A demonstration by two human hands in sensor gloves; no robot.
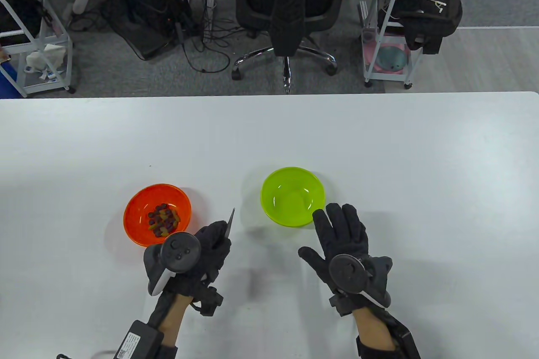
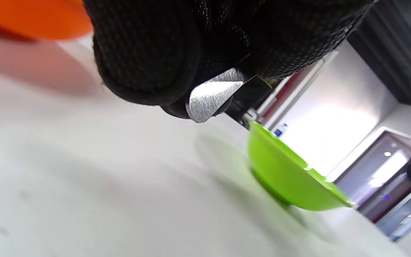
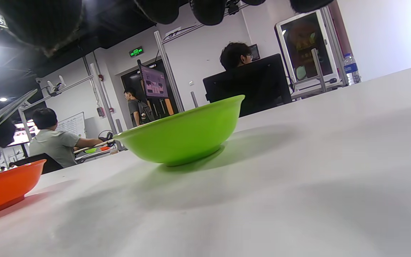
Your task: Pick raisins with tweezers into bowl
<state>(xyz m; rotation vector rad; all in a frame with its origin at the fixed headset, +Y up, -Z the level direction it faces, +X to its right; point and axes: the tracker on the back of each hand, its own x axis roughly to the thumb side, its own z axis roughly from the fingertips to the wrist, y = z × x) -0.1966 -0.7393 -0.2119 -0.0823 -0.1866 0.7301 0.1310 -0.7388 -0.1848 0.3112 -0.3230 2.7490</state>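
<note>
An orange bowl (image 1: pixel 157 214) holds a pile of raisins (image 1: pixel 163 219). A green bowl (image 1: pixel 292 196) to its right looks empty. My left hand (image 1: pixel 206 247) grips metal tweezers (image 1: pixel 229 222) just right of the orange bowl, tips pointing away from me and above the table. In the left wrist view the tweezers' blunt end (image 2: pixel 213 95) shows between my gloved fingers. My right hand (image 1: pixel 341 230) lies flat with fingers spread, holding nothing, at the near right rim of the green bowl. That bowl also shows in the right wrist view (image 3: pixel 184 134), and the orange bowl (image 3: pixel 2 185) at its left.
Both bowls stand on a white table (image 1: pixel 379 157). Beyond its far edge are an office chair (image 1: pixel 290 14) and a wheeled cart (image 1: pixel 400 35).
</note>
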